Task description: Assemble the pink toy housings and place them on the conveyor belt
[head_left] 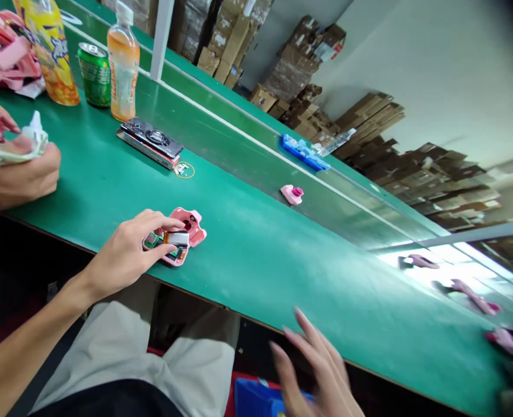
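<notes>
A small pink toy case (pixel 199 236) lies opened up near the front edge of the green bench, with a green circuit board (pixel 152 240) showing inside one half. My left hand (pixel 128 243) is over it, thumb and forefinger closed about a silver battery (pixel 178 238) with an orange end. Part of the case is hidden under that hand. My right hand (pixel 317 370) is off the bench's front edge, blurred, its fingers spread and holding nothing. Below it is a blue bin (pixel 256 397).
A co-worker's hands (pixel 25 174) hold a whitish item at left. Behind stand a yellow bottle (pixel 54 58), a green can (pixel 94 75) and an orange drink bottle (pixel 123 69). A phone-like device (pixel 152 139) lies nearby. A pink toy camera (pixel 291 194) sits on the conveyor strip.
</notes>
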Motion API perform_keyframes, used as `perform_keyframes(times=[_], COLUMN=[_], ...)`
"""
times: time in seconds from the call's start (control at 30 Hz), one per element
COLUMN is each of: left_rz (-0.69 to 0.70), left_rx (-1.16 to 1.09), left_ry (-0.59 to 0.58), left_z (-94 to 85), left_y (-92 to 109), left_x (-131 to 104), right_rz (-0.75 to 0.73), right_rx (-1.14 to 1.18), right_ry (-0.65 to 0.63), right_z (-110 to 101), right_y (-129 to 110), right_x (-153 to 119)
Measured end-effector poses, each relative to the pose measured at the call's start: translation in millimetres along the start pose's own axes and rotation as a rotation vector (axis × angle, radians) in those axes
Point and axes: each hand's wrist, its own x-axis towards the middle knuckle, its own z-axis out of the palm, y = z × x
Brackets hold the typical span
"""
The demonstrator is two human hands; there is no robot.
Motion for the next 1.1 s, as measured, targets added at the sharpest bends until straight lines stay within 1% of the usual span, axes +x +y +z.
perform_keyframes(times=[0.03, 0.1, 0.17, 0.23, 0.27, 0.33, 0.43, 0.5, 0.63, 0.7, 0.77, 0.87, 0.93, 1.03, 1.1], left_rz=[0.032, 0.084, 0.108, 0.092, 0.081, 0.079, 0.112, 0.107, 0.094, 0.097, 0.112, 0.172, 0.194, 0.188, 0.189], left_rx=[0.023, 0.026, -0.007, -0.065, -0.097, -0.118, -0.017, 0.049, 0.127, 0.178, 0.213, 0.213, 0.184, 0.16, 0.17], left_ry=[-0.02, -0.056, -0.073, -0.085, -0.096, -0.101, -0.069, -0.04, 0.03, 0.04, 0.011, -0.064, -0.07, 0.002, 0.044], left_z=[0.0, 0.9, 1.6, 1.1, 0.4, -0.5, 2.2, 6.8, 15.5, 16.6, 15.6, 12.9, 11.9, 12.8, 14.4], left_y=[2.2, 5.2, 5.5, 2.9, 0.6, -5.1, -14.6, -19.8, -22.9, -21.4, -19.9, -19.7, -20.7, -21.9, -21.9], left_x=[0.0, -0.1, -0.8, -2.1, -3.0, -4.7, -6.2, -6.1, -7.4, -8.9, -9.7, -8.5, -7.3, -8.0, -9.8], right_rz=[-0.216, -0.533, -0.682, -0.742, -0.75, -0.728, -0.615, -0.57, -0.574, -0.571, -0.573, -0.564, -0.55, -0.544, -0.569], right_rx=[0.104, 0.232, 0.259, 0.262, 0.272, 0.31, 0.397, 0.429, 0.415, 0.408, 0.415, 0.438, 0.458, 0.456, 0.418], right_ry=[-0.044, -0.231, -0.359, -0.421, -0.428, -0.421, -0.405, -0.394, -0.372, -0.382, -0.385, -0.364, -0.354, -0.377, -0.409], right_z=[12.5, 37.1, 56.3, 66.4, 68.1, 67.2, 64.0, 64.9, 72.7, 76.4, 78.7, 78.8, 77.4, 76.0, 76.9], right_y=[-14.1, -44.8, -71.2, -85.5, -87.4, -83.4, -73.0, -69.7, -69.0, -68.6, -67.9, -66.4, -64.7, -60.0, -56.2], right_x=[23.8, 72.3, 109.0, 127.8, 131.8, 134.6, 134.1, 131.2, 116.0, 107.1, 100.8, 98.6, 100.1, 101.4, 100.6])
